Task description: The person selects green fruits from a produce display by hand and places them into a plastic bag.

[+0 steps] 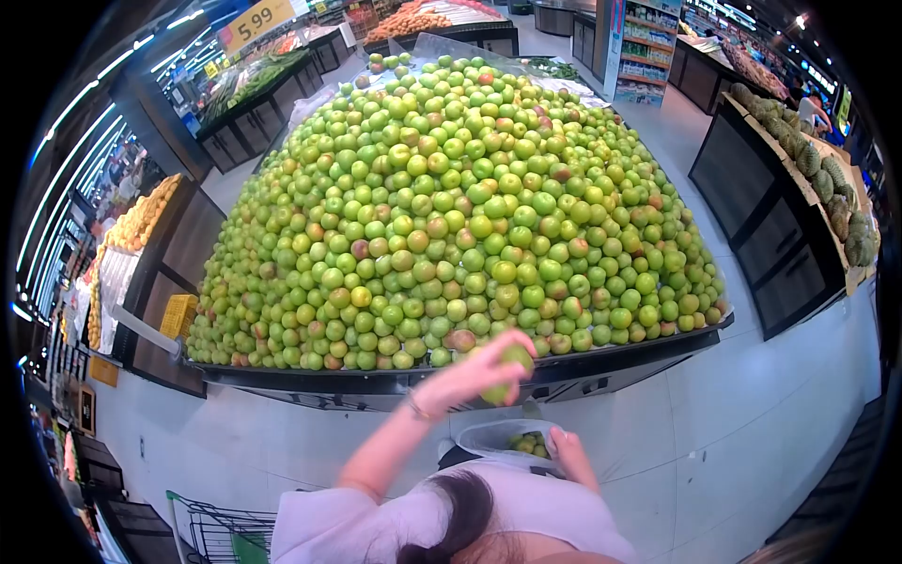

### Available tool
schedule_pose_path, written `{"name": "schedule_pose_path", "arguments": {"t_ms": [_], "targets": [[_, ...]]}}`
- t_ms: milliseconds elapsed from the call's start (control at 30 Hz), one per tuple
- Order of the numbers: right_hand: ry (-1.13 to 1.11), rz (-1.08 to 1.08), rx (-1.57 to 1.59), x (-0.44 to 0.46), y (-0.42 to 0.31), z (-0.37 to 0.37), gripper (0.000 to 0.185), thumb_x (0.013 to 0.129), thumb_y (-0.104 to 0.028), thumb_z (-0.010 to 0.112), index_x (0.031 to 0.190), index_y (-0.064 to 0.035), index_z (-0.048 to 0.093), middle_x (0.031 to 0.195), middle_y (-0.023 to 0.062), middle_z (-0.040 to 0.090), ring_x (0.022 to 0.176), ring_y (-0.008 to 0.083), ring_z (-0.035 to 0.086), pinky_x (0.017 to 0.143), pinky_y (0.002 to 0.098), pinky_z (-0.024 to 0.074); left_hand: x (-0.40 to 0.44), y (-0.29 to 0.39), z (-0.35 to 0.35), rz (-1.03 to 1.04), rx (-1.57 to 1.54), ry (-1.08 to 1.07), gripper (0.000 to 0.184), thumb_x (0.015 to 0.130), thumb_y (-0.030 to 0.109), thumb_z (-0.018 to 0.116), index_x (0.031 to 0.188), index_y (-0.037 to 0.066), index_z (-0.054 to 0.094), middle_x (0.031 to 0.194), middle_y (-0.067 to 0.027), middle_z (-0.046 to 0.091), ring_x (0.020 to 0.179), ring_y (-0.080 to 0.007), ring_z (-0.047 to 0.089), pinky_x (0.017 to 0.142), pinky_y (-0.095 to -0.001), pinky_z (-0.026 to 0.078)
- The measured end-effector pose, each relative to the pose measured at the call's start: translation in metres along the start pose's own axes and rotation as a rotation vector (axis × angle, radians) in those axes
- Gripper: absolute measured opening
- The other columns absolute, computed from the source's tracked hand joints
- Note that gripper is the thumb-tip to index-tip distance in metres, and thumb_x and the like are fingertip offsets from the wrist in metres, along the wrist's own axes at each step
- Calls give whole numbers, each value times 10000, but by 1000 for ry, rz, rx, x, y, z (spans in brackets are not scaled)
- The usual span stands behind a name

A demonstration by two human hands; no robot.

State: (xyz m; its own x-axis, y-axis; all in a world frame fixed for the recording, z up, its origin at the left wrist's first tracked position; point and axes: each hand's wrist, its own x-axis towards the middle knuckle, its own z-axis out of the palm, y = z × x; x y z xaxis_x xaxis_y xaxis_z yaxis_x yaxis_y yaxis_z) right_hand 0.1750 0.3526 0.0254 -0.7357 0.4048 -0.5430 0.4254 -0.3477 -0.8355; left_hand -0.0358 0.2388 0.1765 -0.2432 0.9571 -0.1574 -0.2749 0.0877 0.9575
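Green and reddish round fruits (442,207) are heaped high on a black-edged stand. My left hand (493,365) is raised over the near edge of the heap, its fingers curled around green fruit (515,357); part of it is hidden by the fingers. Below and to the right, my right hand (562,446) grips the rim of a clear plastic bag (484,438). Several green fruits (531,444) lie inside the bag, which hangs open close to my body.
A shopping cart (221,526) stands at the lower left. Durian-like fruits (808,155) fill a stand on the right, and yellow fruits (146,214) another on the left. A shelf unit (646,47) and a price sign (252,23) are farther back.
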Motion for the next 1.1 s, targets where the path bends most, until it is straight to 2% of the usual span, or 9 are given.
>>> {"name": "schedule_pose_path", "arguments": {"t_ms": [67,233,367,500,633,700,867,967,1100], "targets": [[31,-26,21,6,6,-1,343,891,-330,450,618,-122,444,582,-56,383,550,61,316,499,246,261,10,-88,24,-232,-106,-172,271,891,255,499,1108,124,403,858,-23,487,626,-81,518,507,-211,417],[58,-11,88,-2,-12,2,344,894,-318,452,613,-120,442,576,-55,388,540,60,326,499,244,258,-1,-199,34,-639,-729,-35,201,855,281,551,966,127,484,800,-33,525,573,-114,528,424,-204,417],[-19,10,58,-3,-21,31,332,892,-321,459,652,-94,488,608,-46,433,557,63,358,514,247,286,5,-199,14,-655,-556,-23,194,838,238,546,932,78,492,810,-62,550,592,-135,540,448,-224,446],[-37,16,77,-2,-27,44,325,889,-324,464,688,-76,522,640,-35,468,582,66,384,530,245,311,14,-284,-1,-629,-472,-50,202,803,167,565,974,72,515,892,-76,559,702,-159,565,543,-270,482],[-101,20,-5,1,-20,40,331,888,-327,462,668,-84,504,630,-39,454,576,64,369,519,243,297,-5,-335,-16,-300,-370,-19,301,804,120,582,1090,66,506,1039,-83,530,780,-153,568,632,-271,491],[-49,58,51,2,-20,42,334,886,-331,464,659,-89,494,625,-43,445,572,62,361,513,245,286,-20,-269,-2,-661,-743,226,277,812,144,591,1064,48,525,1042,-83,530,789,-136,564,642,-256,483],[-151,53,8,4,-32,55,317,887,-330,463,691,-89,525,631,-46,446,587,59,372,526,238,293,-37,-214,-9,-440,-184,15,409,820,309,559,1095,12,495,894,-46,556,798,-112,504,685,-222,402],[-181,44,-11,1,-42,68,310,890,-330,460,720,-83,542,639,-44,461,588,60,383,529,239,299,-33,-199,-9,-478,108,-40,359,786,297,601,974,-6,565,839,-43,572,739,-108,530,658,-218,434],[-201,93,16,5,-45,73,313,892,-322,459,820,-42,578,714,-11,535,636,75,449,573,246,350,-47,-223,-11,-332,449,121,407,778,301,571,1033,-14,543,944,-153,606,846,-263,585,760,-339,449]]}}
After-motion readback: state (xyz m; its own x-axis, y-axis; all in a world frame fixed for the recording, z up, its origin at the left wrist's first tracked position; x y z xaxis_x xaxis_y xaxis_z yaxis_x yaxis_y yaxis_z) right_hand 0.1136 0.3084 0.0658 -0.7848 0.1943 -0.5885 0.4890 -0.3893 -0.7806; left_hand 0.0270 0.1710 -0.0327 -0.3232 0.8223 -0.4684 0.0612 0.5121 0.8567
